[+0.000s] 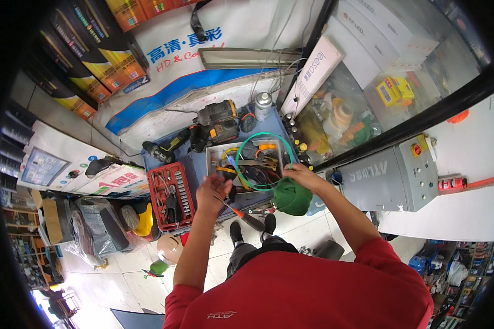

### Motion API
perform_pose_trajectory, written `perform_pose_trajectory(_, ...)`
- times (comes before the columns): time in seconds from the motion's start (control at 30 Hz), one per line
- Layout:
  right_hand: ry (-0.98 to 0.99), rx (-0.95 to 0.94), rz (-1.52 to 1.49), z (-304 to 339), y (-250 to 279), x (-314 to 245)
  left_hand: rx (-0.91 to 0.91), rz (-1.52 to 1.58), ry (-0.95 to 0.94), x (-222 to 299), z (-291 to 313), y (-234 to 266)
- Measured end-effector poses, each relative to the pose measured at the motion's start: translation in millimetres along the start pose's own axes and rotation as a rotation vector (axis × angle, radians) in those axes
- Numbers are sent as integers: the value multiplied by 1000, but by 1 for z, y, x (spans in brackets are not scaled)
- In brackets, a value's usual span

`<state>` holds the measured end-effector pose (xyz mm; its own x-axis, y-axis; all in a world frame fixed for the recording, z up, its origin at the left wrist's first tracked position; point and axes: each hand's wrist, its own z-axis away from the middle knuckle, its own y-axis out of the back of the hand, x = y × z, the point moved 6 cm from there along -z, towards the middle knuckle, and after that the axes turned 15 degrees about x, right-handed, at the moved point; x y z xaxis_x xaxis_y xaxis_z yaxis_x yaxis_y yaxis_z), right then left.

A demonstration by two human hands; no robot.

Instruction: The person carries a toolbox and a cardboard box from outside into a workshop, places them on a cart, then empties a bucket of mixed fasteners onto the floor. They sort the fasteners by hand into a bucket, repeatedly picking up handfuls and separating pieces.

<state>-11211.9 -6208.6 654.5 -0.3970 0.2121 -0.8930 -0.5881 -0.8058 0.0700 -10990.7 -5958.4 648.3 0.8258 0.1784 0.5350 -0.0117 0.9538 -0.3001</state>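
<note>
My left hand (207, 196), above the front of the blue table, has its fingers closed on the thin shaft of a screwdriver (247, 219). The red and black handle slants down and away to the right. In my right hand (302, 176) is the edge of a thin green hoop (262, 133). A bunched green cloth or net (292, 196) hangs just below that hand; whether it is joined to the hoop I cannot tell. Behind the hoop lies a white tray (209, 160) of mixed hand tools and cords.
A red socket set case (155, 211) sits open at the table's left. Behind are a cordless drill (167, 149), a larger black power tool (218, 122) and a spray can (263, 105). At right stand a glass cabinet (400, 131) and a grey machine box (381, 178).
</note>
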Motion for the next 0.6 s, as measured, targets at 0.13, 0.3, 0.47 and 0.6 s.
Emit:
perform_pose_trajectory(0.13, 258, 122, 222, 46, 30, -37, -44, 210, -62, 48, -24, 6)
perform_pose_trajectory(0.3, 321, 261, 393, 122, 63, -66, -87, 414, -209, 96, -44, -16)
perform_pose_trajectory(0.47, 376, 486, 716, 175, 85, -72, -277, 446, -301, 115, -108, -80)
perform_pose_trajectory(0.6, 298, 441, 890, 196, 82, -55, -233, 456, -160, 72, -189, -86)
